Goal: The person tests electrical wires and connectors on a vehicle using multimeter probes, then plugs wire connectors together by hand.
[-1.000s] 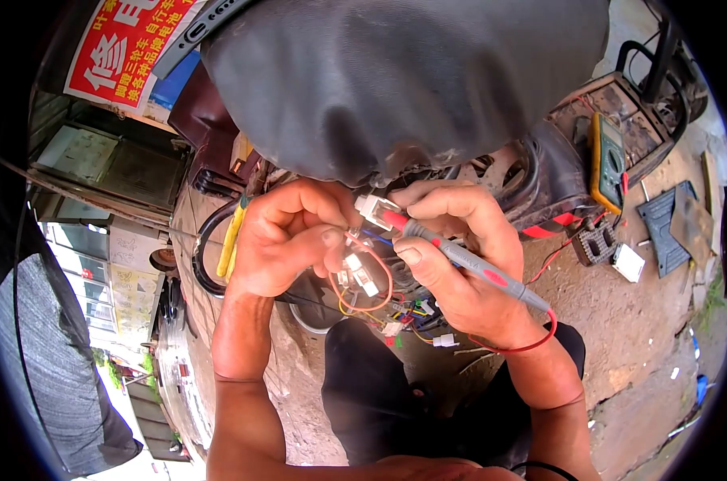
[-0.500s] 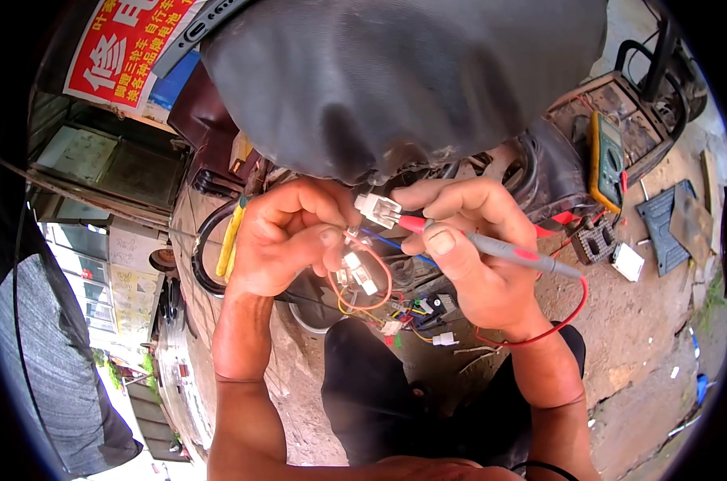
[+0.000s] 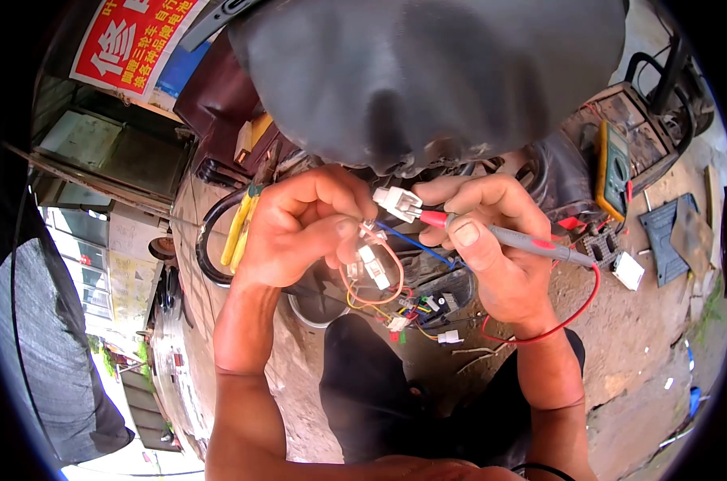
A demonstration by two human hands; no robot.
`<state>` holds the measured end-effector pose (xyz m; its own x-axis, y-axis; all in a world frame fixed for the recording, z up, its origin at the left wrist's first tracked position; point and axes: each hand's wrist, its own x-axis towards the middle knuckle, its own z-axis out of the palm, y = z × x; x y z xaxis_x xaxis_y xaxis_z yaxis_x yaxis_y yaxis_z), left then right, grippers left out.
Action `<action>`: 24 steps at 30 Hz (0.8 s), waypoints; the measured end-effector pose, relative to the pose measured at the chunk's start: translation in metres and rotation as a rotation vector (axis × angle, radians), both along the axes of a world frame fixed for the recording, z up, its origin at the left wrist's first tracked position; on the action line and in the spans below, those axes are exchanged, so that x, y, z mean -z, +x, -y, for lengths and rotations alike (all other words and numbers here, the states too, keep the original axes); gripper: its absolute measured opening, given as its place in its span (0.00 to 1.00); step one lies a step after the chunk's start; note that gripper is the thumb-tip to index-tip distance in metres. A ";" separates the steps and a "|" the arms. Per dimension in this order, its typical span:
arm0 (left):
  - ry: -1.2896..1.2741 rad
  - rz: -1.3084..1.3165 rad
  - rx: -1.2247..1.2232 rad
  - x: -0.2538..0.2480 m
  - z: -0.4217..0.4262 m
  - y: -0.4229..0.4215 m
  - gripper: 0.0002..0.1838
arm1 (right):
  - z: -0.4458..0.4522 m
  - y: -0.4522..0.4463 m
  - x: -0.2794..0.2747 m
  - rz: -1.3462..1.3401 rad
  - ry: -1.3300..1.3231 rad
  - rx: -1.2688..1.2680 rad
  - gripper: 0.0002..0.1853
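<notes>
There're 2 hands (image 3: 303, 232), 1 test probe (image 3: 532, 244), min. 4 white conns. (image 3: 397, 203), 1 pr. pliers (image 3: 237, 231) left, 1 multimeter (image 3: 613, 171) far right, 1 sign (image 3: 135, 46) far left (wires (image 3: 418, 244) too tangled to tally).

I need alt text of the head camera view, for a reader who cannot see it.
The right hand holds a red-and-grey probe at a white connector while the left hand pinches thin wires. A yellow multimeter lies at the picture's right.

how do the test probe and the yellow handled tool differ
The test probe is grey and red, the yellow-handled tool yellow at its grips. The probe is one slim rod with a red lead; the tool has two handles, no visible lead. The right hand holds the probe; the tool sits beside the left hand.
</notes>
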<state>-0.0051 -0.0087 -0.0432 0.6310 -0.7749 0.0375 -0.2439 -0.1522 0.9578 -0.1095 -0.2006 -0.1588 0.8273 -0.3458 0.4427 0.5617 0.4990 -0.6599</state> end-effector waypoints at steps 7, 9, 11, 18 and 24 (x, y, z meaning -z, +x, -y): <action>-0.060 -0.079 0.079 0.001 -0.001 0.006 0.03 | 0.001 -0.002 -0.005 -0.042 0.011 0.018 0.12; -0.082 -0.106 0.094 0.001 -0.002 0.007 0.03 | 0.002 -0.003 -0.007 -0.076 0.023 0.026 0.11; -0.111 -0.104 0.121 0.004 -0.002 0.008 0.03 | 0.004 0.001 0.000 -0.008 0.001 0.101 0.08; -0.085 -0.111 0.161 -0.005 -0.001 0.000 0.05 | 0.022 0.007 0.012 0.136 -0.039 0.215 0.13; 0.096 -0.198 0.207 -0.014 0.001 -0.002 0.04 | -0.002 -0.001 -0.009 -0.273 -0.435 0.417 0.18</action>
